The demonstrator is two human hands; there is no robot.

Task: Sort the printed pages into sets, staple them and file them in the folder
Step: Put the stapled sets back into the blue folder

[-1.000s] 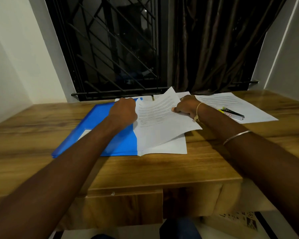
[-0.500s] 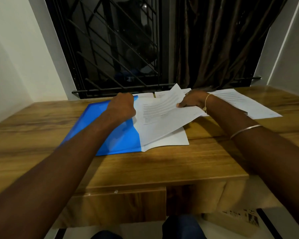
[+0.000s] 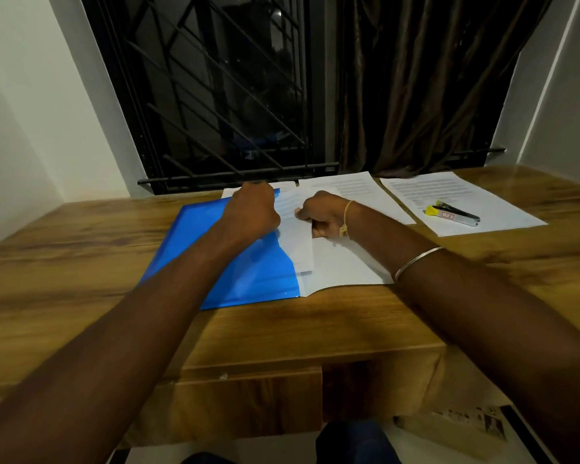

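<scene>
A blue folder (image 3: pixel 235 262) lies on the wooden desk in front of me. My left hand (image 3: pixel 253 209) is curled at the folder's far edge and grips it; its fingertips are hidden. My right hand (image 3: pixel 325 216) pinches a set of printed pages (image 3: pixel 295 239), which stick out as a narrow strip from the folder's right side. A larger white sheet (image 3: pixel 345 266) lies flat under that strip and my right wrist. The two hands are close together.
Two more printed sheets lie at the back of the desk, one in the middle (image 3: pixel 359 192) and one on the right (image 3: pixel 462 199). A stapler (image 3: pixel 452 214) with a yellow end rests on the right one. A barred window and curtain stand behind the desk.
The held pages, earlier raised and fanned out to the right, now sit low and mostly tucked into the folder. My right hand has moved left, toward my left hand.
</scene>
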